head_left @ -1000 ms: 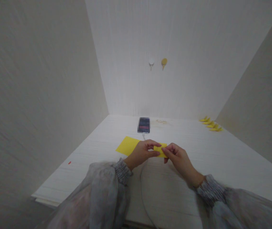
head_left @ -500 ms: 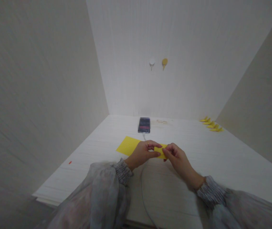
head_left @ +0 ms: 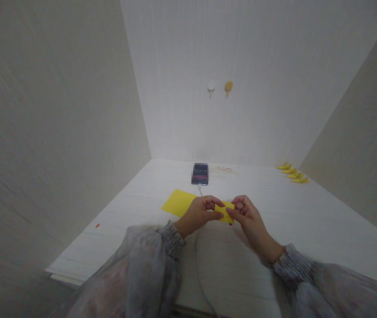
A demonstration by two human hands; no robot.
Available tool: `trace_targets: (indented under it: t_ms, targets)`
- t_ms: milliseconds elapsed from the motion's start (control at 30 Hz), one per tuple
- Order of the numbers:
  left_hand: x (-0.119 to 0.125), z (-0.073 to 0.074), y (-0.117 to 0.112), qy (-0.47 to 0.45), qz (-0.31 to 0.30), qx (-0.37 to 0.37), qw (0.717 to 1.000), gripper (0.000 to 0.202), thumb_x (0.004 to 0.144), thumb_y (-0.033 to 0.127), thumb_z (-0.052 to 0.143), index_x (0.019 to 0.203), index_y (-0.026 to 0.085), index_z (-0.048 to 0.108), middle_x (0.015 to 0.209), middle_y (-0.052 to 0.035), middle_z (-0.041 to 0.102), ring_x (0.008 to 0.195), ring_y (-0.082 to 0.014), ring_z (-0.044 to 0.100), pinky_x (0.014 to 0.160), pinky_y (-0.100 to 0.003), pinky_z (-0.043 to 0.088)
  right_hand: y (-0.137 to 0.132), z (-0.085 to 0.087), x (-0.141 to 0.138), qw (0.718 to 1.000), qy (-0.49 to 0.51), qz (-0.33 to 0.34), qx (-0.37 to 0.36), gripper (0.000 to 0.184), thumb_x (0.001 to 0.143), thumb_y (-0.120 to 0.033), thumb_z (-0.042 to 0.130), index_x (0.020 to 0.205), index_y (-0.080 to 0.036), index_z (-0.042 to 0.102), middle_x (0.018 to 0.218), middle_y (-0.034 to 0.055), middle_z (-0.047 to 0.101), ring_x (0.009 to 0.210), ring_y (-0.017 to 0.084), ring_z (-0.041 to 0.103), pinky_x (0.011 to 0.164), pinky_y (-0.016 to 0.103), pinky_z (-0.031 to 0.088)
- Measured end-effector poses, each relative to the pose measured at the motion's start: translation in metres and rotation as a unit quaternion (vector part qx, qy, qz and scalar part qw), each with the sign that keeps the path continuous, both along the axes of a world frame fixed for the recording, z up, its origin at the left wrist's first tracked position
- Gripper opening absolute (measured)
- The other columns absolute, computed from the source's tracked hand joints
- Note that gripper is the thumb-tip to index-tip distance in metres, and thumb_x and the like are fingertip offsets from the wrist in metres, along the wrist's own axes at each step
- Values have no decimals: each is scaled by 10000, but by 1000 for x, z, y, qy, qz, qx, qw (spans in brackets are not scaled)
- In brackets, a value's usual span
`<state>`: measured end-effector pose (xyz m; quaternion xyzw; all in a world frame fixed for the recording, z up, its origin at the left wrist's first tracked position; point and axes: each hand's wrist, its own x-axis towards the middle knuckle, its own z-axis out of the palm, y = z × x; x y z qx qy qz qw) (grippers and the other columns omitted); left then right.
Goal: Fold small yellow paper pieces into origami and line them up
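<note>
A small yellow paper piece point(head_left: 224, 211) is pinched between both hands just above the white tabletop point(head_left: 307, 221). My left hand point(head_left: 199, 213) grips its left end with thumb and fingers closed; a ring shows on one finger. My right hand point(head_left: 246, 216) pinches the right end, fingers curled together. Behind my left hand a larger yellow paper sheet point(head_left: 178, 202) lies flat on the table.
A phone point(head_left: 200, 173) lies at the back with a white cable point(head_left: 197, 247) running toward me. Several folded yellow paper pieces point(head_left: 292, 173) sit in the back right corner. Two wall hooks point(head_left: 220, 87) are on the back wall. Walls enclose the table on three sides.
Both hands have drawn closer together on the small yellow piece, the right hand's fingers curling tighter over its right end. The piece looks shorter between them.
</note>
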<state>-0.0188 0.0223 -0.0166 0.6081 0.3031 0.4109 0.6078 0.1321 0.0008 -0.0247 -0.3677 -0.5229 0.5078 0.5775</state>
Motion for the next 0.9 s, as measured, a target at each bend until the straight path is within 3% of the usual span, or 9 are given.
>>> trace_targets:
  t_ms: [233,400,533,900]
  targets:
    - [-3,1,1,-37,-69,-63,995,404,525,153,696,904,127,558,852,-56,603,785,-138,567,735,-297,412,-2,1,1,999,25,-20,-17,253,636,-250,614,746,-212,390,509,-85,451,427,77,464,381,185,390]
    - [-5,2,-1,-51,-83,-91,991,407,544,180,695,927,128,566,882,-63,604,809,-144,569,762,-307,417,-2,3,2,999,19,-25,-26,251,633,-260,611,741,-214,390,498,-89,451,423,77,466,389,186,386]
    - [-4,0,0,-61,-61,-112,990,304,627,263,640,879,101,589,887,-74,604,814,-158,572,742,-327,457,-2,2,2,999,0,-24,-30,255,631,-297,609,742,-219,393,524,-80,465,445,90,481,399,201,392]
    - [-4,-4,4,-48,22,-91,994,294,575,222,675,828,91,601,713,-43,630,665,-124,587,665,-283,464,1,2,5,996,-88,1,-17,212,657,-351,600,688,-171,492,562,-27,552,491,103,514,486,236,415]
